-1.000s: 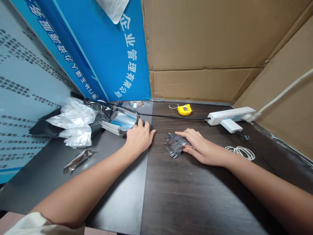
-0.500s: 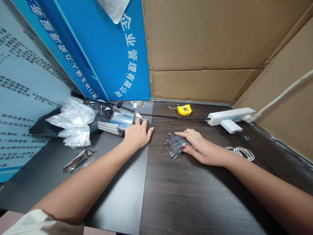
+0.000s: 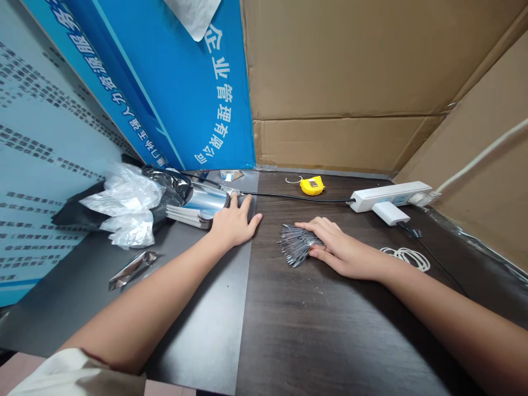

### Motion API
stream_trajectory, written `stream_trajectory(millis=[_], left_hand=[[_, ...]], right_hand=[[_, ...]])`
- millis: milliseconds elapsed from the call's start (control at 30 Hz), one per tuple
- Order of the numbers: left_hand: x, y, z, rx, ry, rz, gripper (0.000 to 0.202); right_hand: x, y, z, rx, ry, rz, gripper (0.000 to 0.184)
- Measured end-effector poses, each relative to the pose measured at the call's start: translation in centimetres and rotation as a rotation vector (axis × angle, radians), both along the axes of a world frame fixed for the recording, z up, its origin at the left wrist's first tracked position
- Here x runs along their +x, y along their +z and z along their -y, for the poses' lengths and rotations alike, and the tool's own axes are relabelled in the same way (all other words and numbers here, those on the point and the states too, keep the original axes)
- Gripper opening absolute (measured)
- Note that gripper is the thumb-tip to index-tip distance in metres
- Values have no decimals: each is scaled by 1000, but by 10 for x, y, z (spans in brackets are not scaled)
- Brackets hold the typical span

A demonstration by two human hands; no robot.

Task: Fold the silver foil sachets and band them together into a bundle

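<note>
My left hand (image 3: 234,222) rests on the table with fingers spread, its fingertips touching the edge of a stack of shiny silver foil bags (image 3: 202,206). My right hand (image 3: 334,245) lies flat, fingers stretched, pressing on a fanned pile of thin silver strips (image 3: 295,243) on the dark wooden table (image 3: 313,319). Neither hand grips anything.
Crumpled clear plastic bags (image 3: 126,209) lie at the left, with one loose foil bag (image 3: 132,268) in front. A yellow tape measure (image 3: 311,185), a white power strip (image 3: 390,198) and white rubber bands (image 3: 406,257) lie at the back right. Cardboard walls and a blue sign enclose the table.
My left hand has pressed the bulging top foil bag down flatter onto its stack and shifted slightly up. My right hand stays on the strips.
</note>
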State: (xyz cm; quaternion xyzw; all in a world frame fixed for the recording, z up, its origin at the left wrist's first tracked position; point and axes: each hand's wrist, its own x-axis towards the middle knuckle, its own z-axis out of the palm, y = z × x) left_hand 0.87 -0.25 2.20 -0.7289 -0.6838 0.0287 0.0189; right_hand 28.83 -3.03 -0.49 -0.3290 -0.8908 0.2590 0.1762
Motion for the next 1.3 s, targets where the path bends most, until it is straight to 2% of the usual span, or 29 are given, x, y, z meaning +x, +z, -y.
stream_trajectory(millis=[267, 400, 500, 600, 667, 800, 1000, 1167, 1300], left_hand=[[-2, -5, -1, 104, -82, 24, 64], [-3, -13, 0, 184, -297, 82, 48], [-3, -17, 0, 211, -429, 216, 34], [-2, -17, 3, 207, -534, 351, 22], [-1, -16, 5, 193, -584, 396, 24], [0, -16, 6, 165, -624, 443, 31], [-5, -20, 1, 174, -664, 507, 15], [-9, -24, -4, 83, -747, 642, 11], [-9, -24, -5, 23, -804, 697, 8]], right_hand=[[0, 3, 0, 5, 20, -6, 50], [3, 4, -2, -18, 65, -1, 53], [5, 6, -2, -34, 87, 1, 53], [4, 10, 1, -69, 124, 2, 44], [2, 14, 3, -100, 159, -2, 36], [-1, 19, 6, -119, 204, -3, 30], [0, 19, 6, -123, 187, 6, 33], [7, 18, 6, -181, 102, 75, 40], [8, 18, 4, -152, 135, 80, 39]])
